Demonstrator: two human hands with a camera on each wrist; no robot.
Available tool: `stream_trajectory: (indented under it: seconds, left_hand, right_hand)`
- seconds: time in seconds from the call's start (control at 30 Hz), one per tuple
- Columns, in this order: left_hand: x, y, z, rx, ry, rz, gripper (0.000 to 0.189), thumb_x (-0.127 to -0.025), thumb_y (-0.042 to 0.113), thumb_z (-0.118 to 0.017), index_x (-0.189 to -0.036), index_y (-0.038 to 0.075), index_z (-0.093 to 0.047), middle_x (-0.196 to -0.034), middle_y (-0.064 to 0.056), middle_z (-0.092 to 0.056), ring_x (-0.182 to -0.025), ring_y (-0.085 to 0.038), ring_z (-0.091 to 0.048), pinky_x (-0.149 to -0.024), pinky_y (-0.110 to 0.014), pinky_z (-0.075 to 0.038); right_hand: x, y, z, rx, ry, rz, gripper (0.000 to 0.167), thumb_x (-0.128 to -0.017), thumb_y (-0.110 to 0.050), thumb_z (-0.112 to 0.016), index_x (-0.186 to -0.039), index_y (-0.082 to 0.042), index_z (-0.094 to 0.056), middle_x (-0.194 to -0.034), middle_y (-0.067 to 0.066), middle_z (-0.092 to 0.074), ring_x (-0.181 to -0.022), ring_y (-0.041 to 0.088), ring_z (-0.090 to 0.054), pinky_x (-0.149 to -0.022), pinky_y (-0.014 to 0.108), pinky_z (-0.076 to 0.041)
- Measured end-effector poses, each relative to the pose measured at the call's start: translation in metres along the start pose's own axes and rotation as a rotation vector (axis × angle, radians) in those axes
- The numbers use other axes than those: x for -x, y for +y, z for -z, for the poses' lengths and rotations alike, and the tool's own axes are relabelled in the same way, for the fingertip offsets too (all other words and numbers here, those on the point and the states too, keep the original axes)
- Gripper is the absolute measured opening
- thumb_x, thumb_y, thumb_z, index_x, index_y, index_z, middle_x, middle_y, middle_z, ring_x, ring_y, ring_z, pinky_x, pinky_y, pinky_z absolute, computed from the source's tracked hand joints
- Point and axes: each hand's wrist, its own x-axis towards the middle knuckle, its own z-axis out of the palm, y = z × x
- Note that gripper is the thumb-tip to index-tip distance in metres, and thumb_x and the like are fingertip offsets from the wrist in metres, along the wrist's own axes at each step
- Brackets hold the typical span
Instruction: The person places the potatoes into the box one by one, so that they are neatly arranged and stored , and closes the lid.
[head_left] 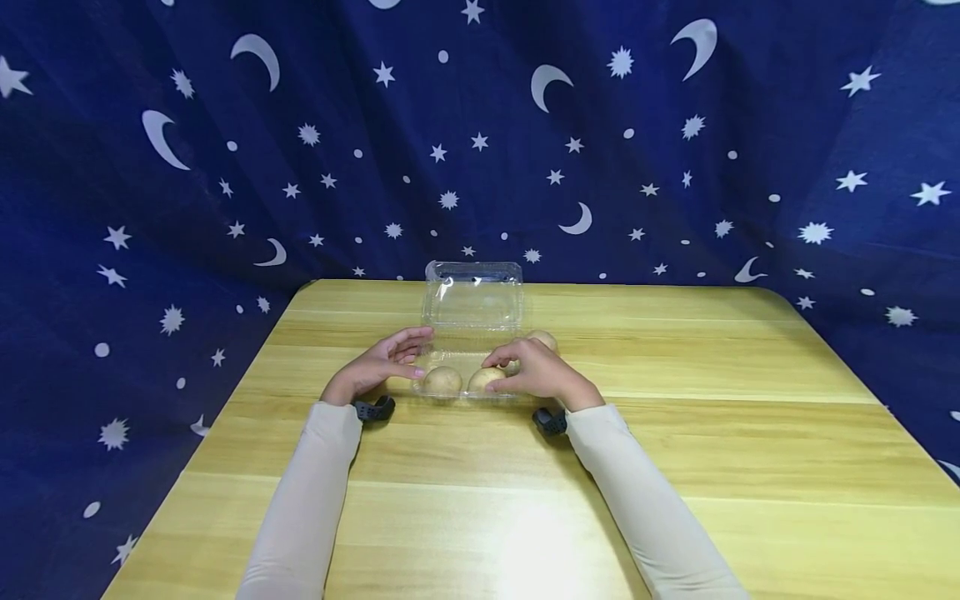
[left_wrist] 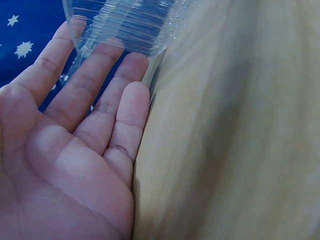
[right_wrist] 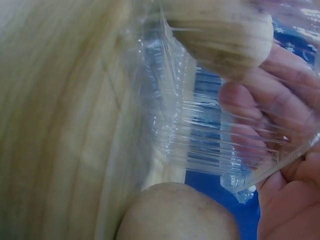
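Note:
A clear plastic clamshell box (head_left: 472,304) stands on the table with its lid raised at the back. One potato (head_left: 442,381) lies in the box's front left part. Beside it my right hand (head_left: 538,371) reaches over the rim and holds a second potato (head_left: 486,380) between thumb and fingers. Through the ribbed clear wall, the right wrist view shows that held potato (right_wrist: 230,40) against the fingers. My left hand (head_left: 381,362) is at the box's left side, fingers extended; in the left wrist view the fingertips (left_wrist: 112,46) meet the plastic wall.
Another potato (head_left: 542,339) sits on the table just right of the box, partly behind my right hand. The wooden table (head_left: 720,442) reaches back to a dark blue curtain (head_left: 510,167) with moons and stars. Each wrist wears a black band (head_left: 375,408).

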Motion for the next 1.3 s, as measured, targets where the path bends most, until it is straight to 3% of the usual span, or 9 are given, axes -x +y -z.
stream_trajectory:
  seconds: [0.57, 0.73, 0.93, 1.17, 1.3]
  left_hand:
    - [0.0007, -0.0012, 0.0023, 0.015, 0.003, -0.001, 0.087, -0.094, -0.002, -0.074, -0.167, -0.006, -0.028, -0.174, -0.028, -0.025, -0.162, -0.045, -0.021, -0.134, -0.055, -0.014]
    - [0.0004, -0.0003, 0.0014, 0.011, 0.003, -0.003, 0.088, -0.093, -0.001, -0.075, -0.167, -0.006, -0.028, -0.174, -0.028, -0.026, -0.162, -0.045, -0.021, -0.134, -0.054, -0.014]
    - [-0.0012, -0.0004, 0.0014, 0.011, -0.006, -0.003, 0.087, -0.094, -0.001, -0.074, -0.168, -0.005, -0.027, -0.174, -0.027, -0.026, -0.162, -0.045, -0.021, -0.134, -0.055, -0.014]
    - [-0.001, -0.0007, 0.0015, 0.009, -0.003, -0.008, 0.086, -0.094, -0.004, -0.073, -0.167, -0.006, -0.028, -0.174, -0.028, -0.027, -0.162, -0.045, -0.021, -0.134, -0.055, -0.014]
    - [-0.0007, -0.0007, 0.0011, 0.007, -0.001, -0.006, 0.085, -0.094, -0.004, -0.073, -0.167, -0.005, -0.028, -0.174, -0.028, -0.027, -0.162, -0.044, -0.022, -0.134, -0.055, -0.014]
  right_hand:
    - [-0.0032, 0.0044, -0.0021, 0.0, 0.007, 0.015, 0.023, -0.093, -0.018, -0.088, -0.112, -0.006, -0.083, -0.112, 0.004, -0.081, -0.114, 0.029, -0.072, -0.103, 0.05, -0.058]
    - [-0.0022, 0.0047, -0.0023, -0.024, 0.019, -0.016, 0.025, -0.094, -0.019, -0.087, -0.114, -0.005, -0.082, -0.114, 0.005, -0.08, -0.116, 0.031, -0.071, -0.103, 0.051, -0.058]
    - [-0.0005, 0.005, -0.0022, -0.096, 0.041, -0.063, 0.027, -0.096, -0.018, -0.084, -0.117, -0.002, -0.08, -0.116, 0.007, -0.079, -0.115, 0.03, -0.07, -0.104, 0.054, -0.056]
    - [-0.0001, 0.0069, -0.0004, -0.18, 0.093, -0.021, 0.026, -0.097, -0.012, -0.081, -0.118, 0.003, -0.079, -0.113, 0.011, -0.08, -0.108, 0.029, -0.071, -0.107, 0.057, -0.052]
    - [0.0018, 0.008, 0.0019, -0.252, 0.125, -0.034, 0.026, -0.098, -0.01, -0.079, -0.12, 0.003, -0.077, -0.114, 0.014, -0.079, -0.104, 0.025, -0.07, -0.1, 0.048, -0.055]
